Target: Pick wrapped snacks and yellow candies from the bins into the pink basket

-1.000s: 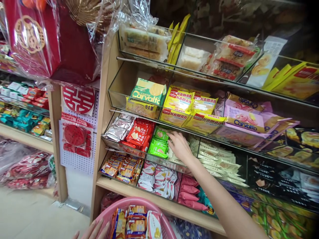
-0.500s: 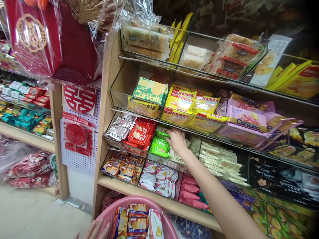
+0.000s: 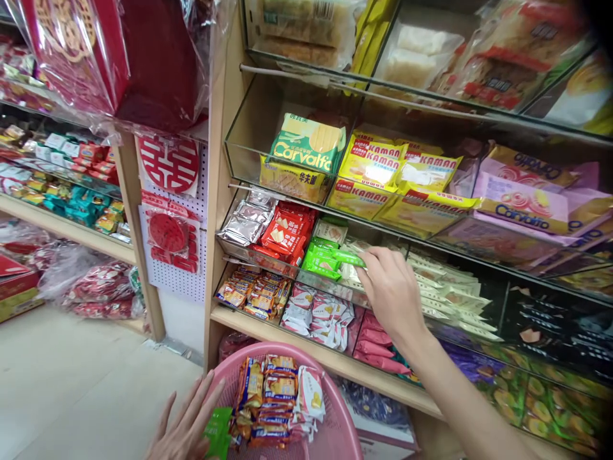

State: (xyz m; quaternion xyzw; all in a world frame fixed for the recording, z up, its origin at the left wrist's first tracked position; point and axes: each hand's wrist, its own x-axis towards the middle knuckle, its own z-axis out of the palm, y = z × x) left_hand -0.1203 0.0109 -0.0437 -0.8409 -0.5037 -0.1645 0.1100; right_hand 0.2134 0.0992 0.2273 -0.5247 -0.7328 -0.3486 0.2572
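Observation:
My right hand (image 3: pixel 390 287) is closed on a green packet (image 3: pixel 348 257) at the front of a shelf bin, just right of other green packets (image 3: pixel 322 257). Low in the view, my left hand (image 3: pixel 189 415) has its fingers spread at the left rim of a pink basket (image 3: pixel 347 418). Beside its fingers, partly hidden by them, lies another green packet (image 3: pixel 218 434). Orange-and-blue packets (image 3: pixel 280 386) and white packets (image 3: pixel 311 393) lie in the basket.
Clear-fronted bins hold red packets (image 3: pixel 286 231), yellow KAMAN packs (image 3: pixel 376 160) and purple packs (image 3: pixel 524 201). A wrapped dark red bag (image 3: pixel 153 64) hangs at the upper left. The wooden shelf edge (image 3: pixel 297 342) runs above the basket.
My right hand has drawn back from the bin, and a green packet now shows in its fingers. More of the basket and my left hand has come into view, with a green packet beside it.

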